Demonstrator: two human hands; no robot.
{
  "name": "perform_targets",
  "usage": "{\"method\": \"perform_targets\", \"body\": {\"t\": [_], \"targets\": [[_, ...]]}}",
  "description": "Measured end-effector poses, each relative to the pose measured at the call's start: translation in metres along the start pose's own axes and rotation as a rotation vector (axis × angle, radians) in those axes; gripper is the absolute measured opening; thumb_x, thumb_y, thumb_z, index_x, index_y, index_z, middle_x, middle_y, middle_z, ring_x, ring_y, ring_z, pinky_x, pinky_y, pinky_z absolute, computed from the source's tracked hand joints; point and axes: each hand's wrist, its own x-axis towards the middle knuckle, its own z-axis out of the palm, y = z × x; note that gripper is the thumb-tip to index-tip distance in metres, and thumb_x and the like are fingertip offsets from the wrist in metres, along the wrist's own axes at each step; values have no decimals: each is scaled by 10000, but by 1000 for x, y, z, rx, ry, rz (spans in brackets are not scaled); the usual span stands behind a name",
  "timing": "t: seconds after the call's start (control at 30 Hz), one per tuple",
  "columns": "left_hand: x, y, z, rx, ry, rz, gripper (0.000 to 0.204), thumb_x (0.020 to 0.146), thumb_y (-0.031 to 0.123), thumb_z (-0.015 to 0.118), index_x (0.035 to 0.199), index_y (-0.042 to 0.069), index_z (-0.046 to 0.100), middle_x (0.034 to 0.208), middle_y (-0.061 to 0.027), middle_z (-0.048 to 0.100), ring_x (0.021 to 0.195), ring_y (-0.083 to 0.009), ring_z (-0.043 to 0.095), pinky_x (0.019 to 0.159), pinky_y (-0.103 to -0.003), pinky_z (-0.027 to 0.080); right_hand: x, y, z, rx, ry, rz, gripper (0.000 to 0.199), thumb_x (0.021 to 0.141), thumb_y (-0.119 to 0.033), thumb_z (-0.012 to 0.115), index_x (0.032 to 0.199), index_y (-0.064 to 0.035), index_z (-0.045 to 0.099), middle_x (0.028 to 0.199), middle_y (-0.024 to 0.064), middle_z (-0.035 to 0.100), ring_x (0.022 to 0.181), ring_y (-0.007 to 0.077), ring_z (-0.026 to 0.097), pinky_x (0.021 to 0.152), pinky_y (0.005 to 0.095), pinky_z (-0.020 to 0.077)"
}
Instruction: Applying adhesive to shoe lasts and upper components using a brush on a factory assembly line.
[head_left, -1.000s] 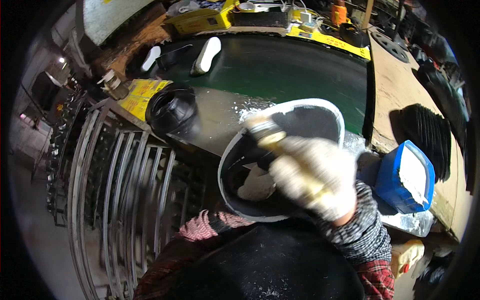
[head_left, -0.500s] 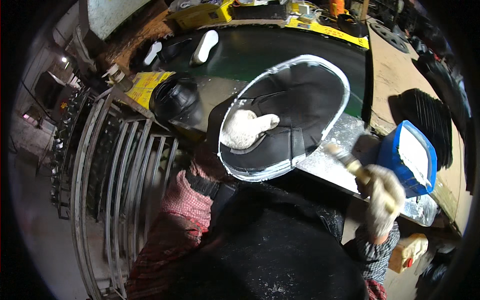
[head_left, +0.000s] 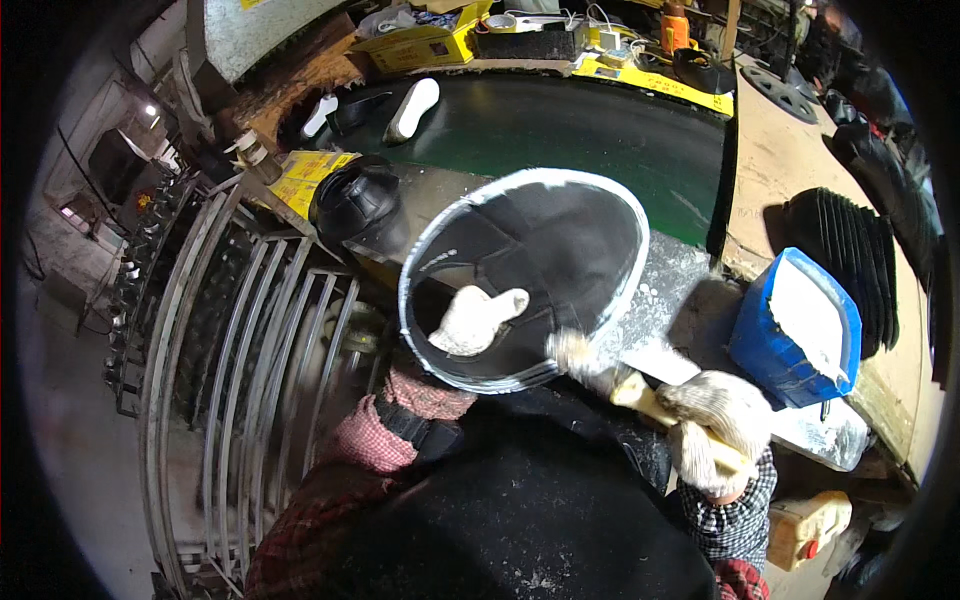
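My left hand (head_left: 470,322), in a white knit glove, reaches inside a large black shoe upper (head_left: 560,235). Its thumb lies against the dark inner side while the other fingers are mostly hidden. A white coating runs round the upper's open, oval rim. In a striped knit glove, my right hand (head_left: 715,430) is closed round the pale handle of a brush (head_left: 640,395). The blurred bristles are at the rim's near right edge; whether they touch it I cannot tell. Right of the upper, a blue tub (head_left: 745,345) contains white material.
White-soled shoes (head_left: 412,110) lie on the dark green bench (head_left: 560,120). A black container (head_left: 360,205) stands left of the upper, by a metal rack (head_left: 220,360). Stacked black pieces (head_left: 845,260) lie at right; a plastic jug (head_left: 808,530) is below.
The black upper has come lower and slightly left, tilting so its interior shows more. My right hand has moved left and down, bringing the brush from beside the blue tub to the rim.
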Motion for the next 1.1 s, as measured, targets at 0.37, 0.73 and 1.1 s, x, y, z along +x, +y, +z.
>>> {"method": "perform_targets", "body": {"t": [0.37,0.73,1.1], "targets": [[-22,6,2,308,34,4,338,916,39,512,1250,-19,515,1221,-102,580,1091,-183,546,954,-323,431,56,45,1,-122,409,37,141,872,-49,607,973,49,615,742,114,647,643,159,634,570,249,506],[40,10,-30,-6,200,41,404,924,100,513,1307,14,420,1205,-186,557,1086,-247,580,848,-352,545,-6,70,7,118,119,365,207,852,-152,618,932,38,624,827,125,653,700,186,627,650,276,504],[228,60,-181,1127,187,597,367,971,245,447,1255,23,516,898,-131,655,790,-179,648,647,-292,542,19,92,19,-38,70,383,262,890,-206,598,946,50,606,757,95,614,608,124,560,557,239,448]]}}
